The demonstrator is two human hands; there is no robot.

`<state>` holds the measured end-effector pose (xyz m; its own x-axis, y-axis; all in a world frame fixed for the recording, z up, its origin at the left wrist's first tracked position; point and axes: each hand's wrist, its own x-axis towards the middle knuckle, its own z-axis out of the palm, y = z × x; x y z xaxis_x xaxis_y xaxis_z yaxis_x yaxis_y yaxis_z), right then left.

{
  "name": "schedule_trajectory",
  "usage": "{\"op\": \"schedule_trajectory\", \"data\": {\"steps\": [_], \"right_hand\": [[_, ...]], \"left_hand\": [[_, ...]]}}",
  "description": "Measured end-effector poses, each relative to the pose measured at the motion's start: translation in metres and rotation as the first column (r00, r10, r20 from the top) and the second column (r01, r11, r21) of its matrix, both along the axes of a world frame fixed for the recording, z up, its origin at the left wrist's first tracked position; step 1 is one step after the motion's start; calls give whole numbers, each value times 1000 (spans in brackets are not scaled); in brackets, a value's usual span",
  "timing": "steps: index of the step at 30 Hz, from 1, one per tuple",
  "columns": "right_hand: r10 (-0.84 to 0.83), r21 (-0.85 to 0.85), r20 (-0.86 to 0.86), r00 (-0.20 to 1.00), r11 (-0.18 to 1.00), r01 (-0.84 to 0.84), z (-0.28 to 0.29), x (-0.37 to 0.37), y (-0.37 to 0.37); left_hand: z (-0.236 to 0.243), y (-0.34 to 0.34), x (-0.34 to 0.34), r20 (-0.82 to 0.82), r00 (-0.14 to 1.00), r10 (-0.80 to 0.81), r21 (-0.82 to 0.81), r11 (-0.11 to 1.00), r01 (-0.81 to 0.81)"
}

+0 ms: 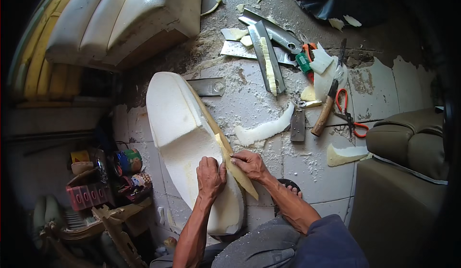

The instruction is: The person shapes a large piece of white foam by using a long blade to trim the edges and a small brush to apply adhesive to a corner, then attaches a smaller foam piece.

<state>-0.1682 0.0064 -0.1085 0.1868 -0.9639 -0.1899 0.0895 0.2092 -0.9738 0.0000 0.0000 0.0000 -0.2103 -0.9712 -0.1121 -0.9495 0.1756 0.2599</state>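
A long white foam motorcycle seat (175,119) with a raised step lies slanted in front of me. My left hand (211,178) rests on its near half, fingers curled and thumb at the right edge, gripping the foam. Along that edge runs a thin yellowish foam strip (241,178), its near end pointed. My right hand (250,165) pinches this strip between thumb and fingers, close beside the left hand. What lies under the left palm is hidden.
Foam crumbs and a curved white offcut (266,130) litter the tiles. Beyond lie metal blades (266,57), a wooden-handled knife (324,112), orange-handled scissors (348,117) and a grey block (297,125). Padded seats stand upper left (153,13) and right (408,143); a cluttered box (89,196) sits left.
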Motion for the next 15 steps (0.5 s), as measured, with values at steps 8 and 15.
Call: {"op": "schedule_trajectory", "data": {"steps": [8,15], "right_hand": [[-12,-96,49,999,995,17,-1,-9,1],[-166,-366,-71,984,922,130,6,6,8]], "left_hand": [[-5,1,-7,-33,999,-29,-11,1000,28],[-2,2,0,18,1000,-22,33,999,22]]}}
